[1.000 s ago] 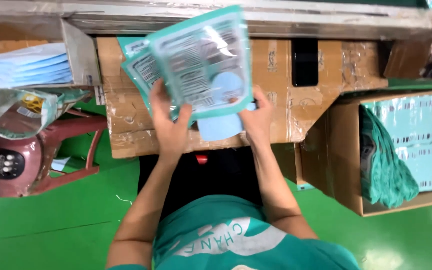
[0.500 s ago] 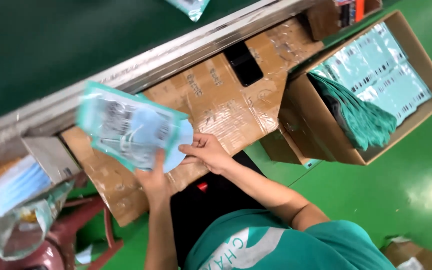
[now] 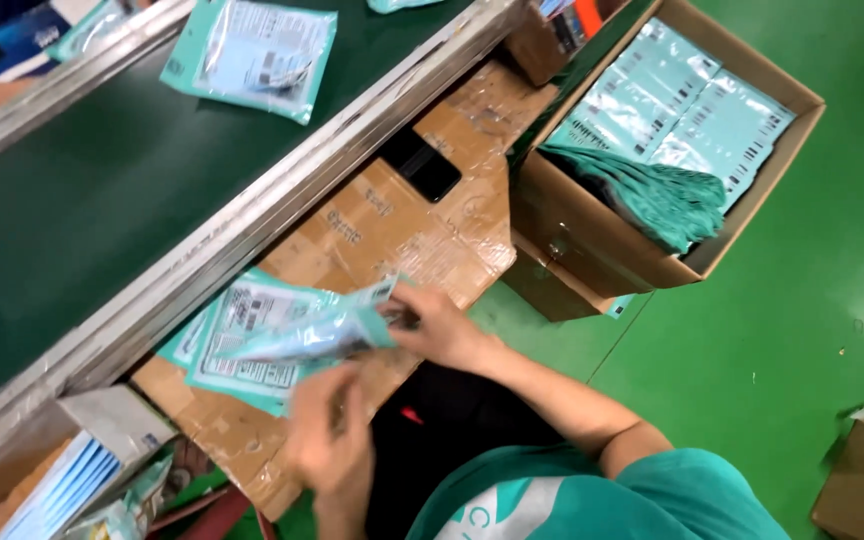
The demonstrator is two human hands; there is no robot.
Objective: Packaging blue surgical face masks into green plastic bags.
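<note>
I had lowered the teal pouches (image 3: 272, 335) from chest height onto the cardboard counter (image 3: 392, 225); right hand (image 3: 437, 325) pinched their edge, left hand (image 3: 330, 440) curled underneath, blurred.

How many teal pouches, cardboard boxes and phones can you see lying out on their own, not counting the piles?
Teal pouches on the green belt: 1 whole
Teal pouches in the hands: 1 bunch, held by the left hand and right hand, number unclear
Open cardboard boxes of pouches: 1
Black phones: 1
Total: 4
</note>
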